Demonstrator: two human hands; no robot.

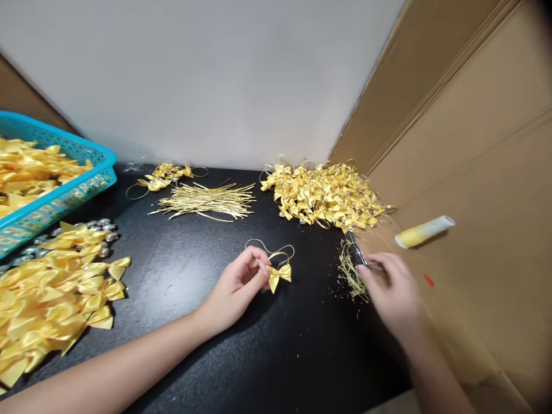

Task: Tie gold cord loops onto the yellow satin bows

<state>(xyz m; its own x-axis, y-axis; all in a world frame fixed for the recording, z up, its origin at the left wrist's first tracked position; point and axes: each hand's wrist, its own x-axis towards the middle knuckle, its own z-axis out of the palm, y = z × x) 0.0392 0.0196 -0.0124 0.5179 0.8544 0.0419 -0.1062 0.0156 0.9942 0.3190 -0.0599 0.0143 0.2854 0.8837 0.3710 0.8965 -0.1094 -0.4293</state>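
Between the thumb and fingers of my left hand (pixel 241 284) is a yellow satin bow (pixel 280 276), held just above the black table. A thin gold cord (pixel 282 251) loops up from the bow and behind my fingertips. My right hand (pixel 394 287), slightly blurred, is closed around a slim dark metal tool that looks like scissors (pixel 359 251); its handle is mostly hidden by the fingers. Under and beside the tool lies a small heap of gold cord offcuts (pixel 350 273). Both hands are apart.
Gold cord lengths (pixel 207 200) lie at the back, beside a few corded bows (pixel 159 177). A large pile of corded bows (pixel 328 192) sits back right. At left are loose bows (pixel 56 299), silver beads (pixel 106 227) and a blue basket (pixel 92 152). Cardboard (pixel 474 172) borders the right, near a tube (pixel 425 232).
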